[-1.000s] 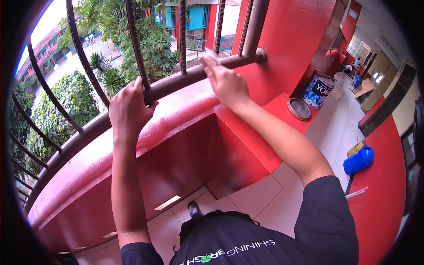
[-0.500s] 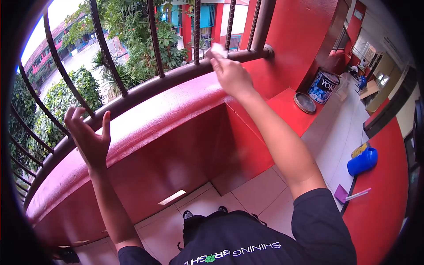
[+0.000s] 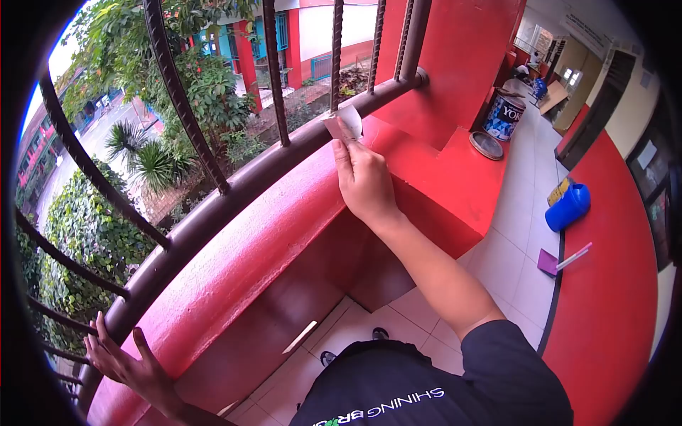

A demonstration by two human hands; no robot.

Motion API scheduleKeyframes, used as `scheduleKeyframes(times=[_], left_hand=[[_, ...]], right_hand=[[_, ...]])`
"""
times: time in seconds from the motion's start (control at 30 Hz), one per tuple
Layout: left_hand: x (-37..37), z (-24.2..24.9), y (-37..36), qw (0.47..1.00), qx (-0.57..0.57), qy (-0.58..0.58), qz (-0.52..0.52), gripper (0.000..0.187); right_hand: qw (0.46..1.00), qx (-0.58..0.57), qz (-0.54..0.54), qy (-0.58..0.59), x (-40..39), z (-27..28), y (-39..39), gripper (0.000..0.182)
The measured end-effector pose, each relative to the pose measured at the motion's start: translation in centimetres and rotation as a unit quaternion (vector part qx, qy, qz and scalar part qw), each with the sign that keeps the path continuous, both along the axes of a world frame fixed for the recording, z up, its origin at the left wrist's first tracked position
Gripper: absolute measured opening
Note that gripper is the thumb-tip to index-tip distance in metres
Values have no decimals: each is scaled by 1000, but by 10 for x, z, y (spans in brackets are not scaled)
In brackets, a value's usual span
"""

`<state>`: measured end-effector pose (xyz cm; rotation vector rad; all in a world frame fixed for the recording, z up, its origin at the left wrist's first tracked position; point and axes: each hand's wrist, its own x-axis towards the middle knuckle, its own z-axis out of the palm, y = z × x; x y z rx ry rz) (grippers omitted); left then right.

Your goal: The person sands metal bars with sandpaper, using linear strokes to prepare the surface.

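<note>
My right hand (image 3: 366, 177) pinches a folded piece of sandpaper (image 3: 345, 126), pale on one side and grey-brown on the other. It is held against the foot of a twisted upright bar (image 3: 336, 64), where the bar meets the dark brown bottom rail (image 3: 245, 167). My left hand (image 3: 131, 366) is at the lower left, fingers spread over the same rail beside another upright. Below the rail runs a rounded, glossy pink-red ledge (image 3: 241, 241).
A paint can (image 3: 503, 117) and its round lid (image 3: 486, 144) sit on the red ledge at right. Across the tiled walkway (image 3: 508, 213) are a blue container (image 3: 568, 207) and a purple dustpan (image 3: 548, 263). Trees and a courtyard lie beyond the bars.
My right hand has brought the sandpaper down to the foot of an upright. My left hand has moved down and left onto the rail. The view has turned to the right.
</note>
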<state>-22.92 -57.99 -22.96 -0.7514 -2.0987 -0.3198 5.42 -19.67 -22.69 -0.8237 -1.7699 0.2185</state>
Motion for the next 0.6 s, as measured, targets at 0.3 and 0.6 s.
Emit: scheduleKeyframes(times=[0.3, 0.6], left_hand=[[22, 19, 11, 995, 40, -77, -43, 70], [20, 20, 13, 995, 41, -79, -42, 75]], right_hand=[[994, 53, -72, -58, -16, -3, -15, 37], [998, 9, -22, -59, -21, 25, -1, 38]])
